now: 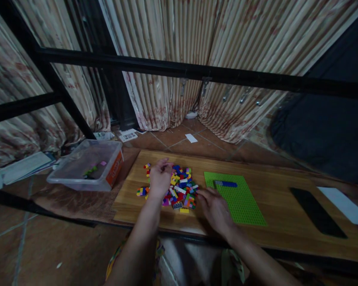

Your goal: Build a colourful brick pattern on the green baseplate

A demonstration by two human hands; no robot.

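A pile of mixed coloured toy bricks [180,190] lies on the wooden board. My left hand [162,174] is over the pile's far left side, its fingers bent but apart, with nothing visible in them. At the pile's right edge, my right hand [216,208] has its fingers curled together; whatever may be between the tips is hidden. Just beyond that hand is a green studded baseplate [244,202], bearing a row of blue bricks [228,184] with a greyish piece at its left end. A yellow brick [184,211] sits at the pile's near edge.
Left of the wooden board [274,190] stands a clear plastic box [77,180] with a few pieces inside. A black flat panel [318,212] and a white sheet [344,204] lie at the right. A dark metal rail [155,63] crosses before the curtains [167,99].
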